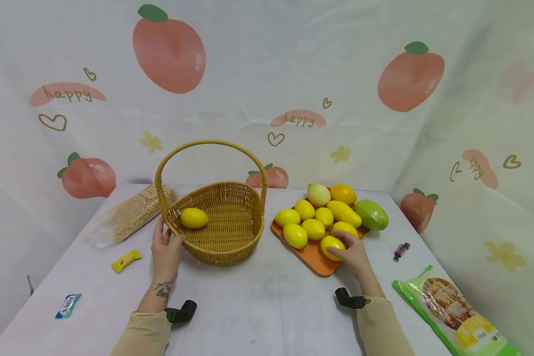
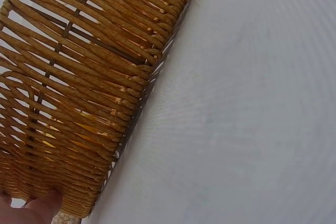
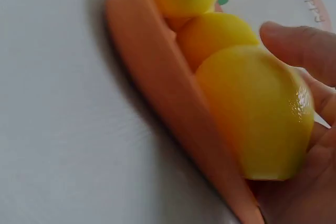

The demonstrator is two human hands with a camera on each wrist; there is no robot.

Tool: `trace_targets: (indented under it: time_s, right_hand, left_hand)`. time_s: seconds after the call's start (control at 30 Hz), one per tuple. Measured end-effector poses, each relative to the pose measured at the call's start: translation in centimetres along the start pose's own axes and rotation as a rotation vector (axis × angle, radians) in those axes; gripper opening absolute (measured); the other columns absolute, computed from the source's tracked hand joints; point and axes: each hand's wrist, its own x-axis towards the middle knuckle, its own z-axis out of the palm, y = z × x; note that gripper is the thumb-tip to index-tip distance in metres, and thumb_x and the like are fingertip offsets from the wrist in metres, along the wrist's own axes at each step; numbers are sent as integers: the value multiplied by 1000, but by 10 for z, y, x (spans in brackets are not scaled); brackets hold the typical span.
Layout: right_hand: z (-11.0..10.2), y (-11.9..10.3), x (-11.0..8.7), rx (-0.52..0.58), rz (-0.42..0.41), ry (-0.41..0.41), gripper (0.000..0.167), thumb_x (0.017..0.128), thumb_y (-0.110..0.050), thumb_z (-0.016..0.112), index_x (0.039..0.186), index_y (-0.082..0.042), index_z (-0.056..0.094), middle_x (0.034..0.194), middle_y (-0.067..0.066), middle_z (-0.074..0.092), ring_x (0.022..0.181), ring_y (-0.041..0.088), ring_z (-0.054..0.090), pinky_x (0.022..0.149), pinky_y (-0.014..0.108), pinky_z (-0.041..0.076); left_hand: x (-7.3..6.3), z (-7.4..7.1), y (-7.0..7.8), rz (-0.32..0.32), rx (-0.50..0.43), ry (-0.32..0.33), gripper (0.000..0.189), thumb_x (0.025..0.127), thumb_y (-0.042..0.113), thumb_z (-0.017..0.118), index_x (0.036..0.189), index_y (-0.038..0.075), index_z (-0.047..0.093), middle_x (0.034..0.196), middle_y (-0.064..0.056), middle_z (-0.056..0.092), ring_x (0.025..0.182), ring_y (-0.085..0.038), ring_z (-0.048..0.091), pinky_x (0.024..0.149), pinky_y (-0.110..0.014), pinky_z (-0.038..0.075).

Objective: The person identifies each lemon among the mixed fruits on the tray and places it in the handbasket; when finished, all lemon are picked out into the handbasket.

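A glossy, rounded yellow lemon [image 1: 331,244] at the near side of a smooth orange tray [image 1: 324,269] is gripped between the curved thumb and fingers of the right hand [image 1: 353,253], with other shiny, rounded yellow fruits [image 1: 313,229] clustered beside it. The coarse outer weave of a tan wicker basket [image 1: 227,257] is touched by the left hand [image 1: 165,249], its thumb and fingers spread apart, while a sleek, oval yellow fruit [image 1: 194,218] is held inside.

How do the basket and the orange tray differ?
The basket is woven and golden-brown; the tray is smooth and orange. The basket has a tall arched handle; the tray shows none. The basket holds one yellow fruit; the tray holds many fruits. Both rest on the white table.
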Motion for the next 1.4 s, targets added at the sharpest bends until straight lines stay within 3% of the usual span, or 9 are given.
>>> trace_targets:
  time_s: [0.23, 0.37, 0.6, 0.77, 0.9, 1.13, 1.4]
  right_hand:
    - [5, 1, 0, -166, 36, -82, 62, 73, -24, 77, 128, -11, 52, 140, 16, 39, 125, 33, 33, 106, 56, 22]
    - [5, -1, -3, -171, 31, -85, 60, 73, -24, 77, 127, -11, 52, 137, 15, 43, 122, 32, 35, 106, 55, 26]
    - [3, -11, -15, -42, -1, -63, 56, 73, -14, 76, 123, -5, 53, 129, 12, 49, 114, 25, 40, 100, 41, 35]
    - [11, -29, -23, 88, -87, -126, 54, 72, -6, 75, 120, 0, 54, 122, 10, 52, 107, 19, 44, 90, 24, 43]
    - [29, -48, -25, 158, -164, -228, 52, 71, -4, 76, 118, 2, 55, 121, 10, 54, 105, 17, 47, 85, 23, 47]
    - [78, -90, -25, 254, -230, -388, 50, 74, -9, 74, 121, -3, 57, 125, 13, 52, 103, 24, 48, 84, 33, 47]
    - [143, -138, -2, 248, -301, -429, 49, 75, -7, 73, 121, -5, 58, 122, 12, 56, 94, 19, 52, 78, 28, 48]
  left_hand:
    - [0, 0, 0, 4, -2, -8, 74, 86, -6, 44, 150, 18, 14, 156, 0, 9, 138, -26, 27, 96, -15, 41]
    - [-1, -1, -1, -4, -3, -12, 74, 87, -6, 44, 150, 19, 14, 156, 2, 7, 138, -24, 26, 97, -15, 40]
    - [-2, -1, -2, -26, -15, -36, 75, 87, -4, 45, 150, 21, 12, 156, 4, 6, 139, -23, 23, 93, -13, 41]
    - [-1, -2, 1, -18, -6, -32, 75, 87, -4, 45, 150, 20, 12, 156, 3, 7, 140, -23, 23, 90, -10, 42]
    - [-2, -2, 1, -2, -15, -22, 75, 86, -5, 44, 150, 18, 13, 156, -1, 11, 139, -25, 24, 84, -7, 42]
    - [-4, -2, 2, 25, -18, -15, 73, 85, -7, 43, 150, 14, 14, 156, -4, 11, 138, -28, 25, 74, -5, 41]
    - [-3, -2, 1, 16, -11, -21, 74, 86, -5, 44, 150, 17, 13, 156, -1, 10, 139, -25, 25, 74, -4, 41]
